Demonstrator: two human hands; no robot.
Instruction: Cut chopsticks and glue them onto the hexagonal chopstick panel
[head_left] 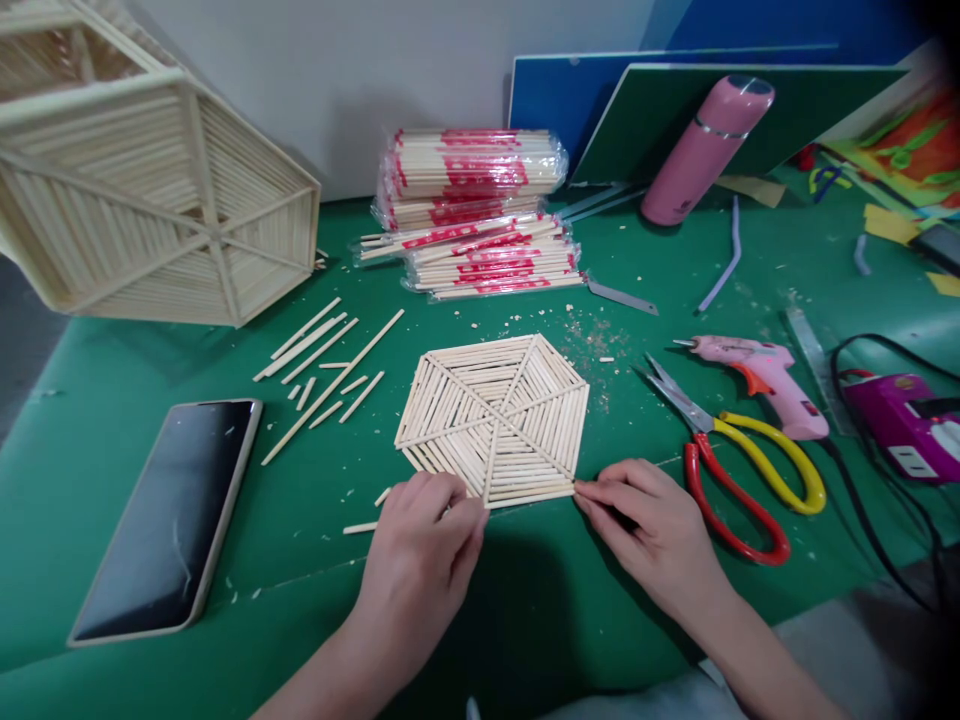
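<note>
One corner of stick hexagon (517,440), on green table (300,610), pinched by your right hand (656,525); left hand (420,540) curled at near edge, grip hidden, can't tell. Keep edge flush, pressing evenly.

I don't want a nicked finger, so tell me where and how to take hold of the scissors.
Best by the red handle and yellow handle, coming from the near right: the scissors lie flat with those loops toward the wearer, and the slightly parted, pointed blades face away.
</note>
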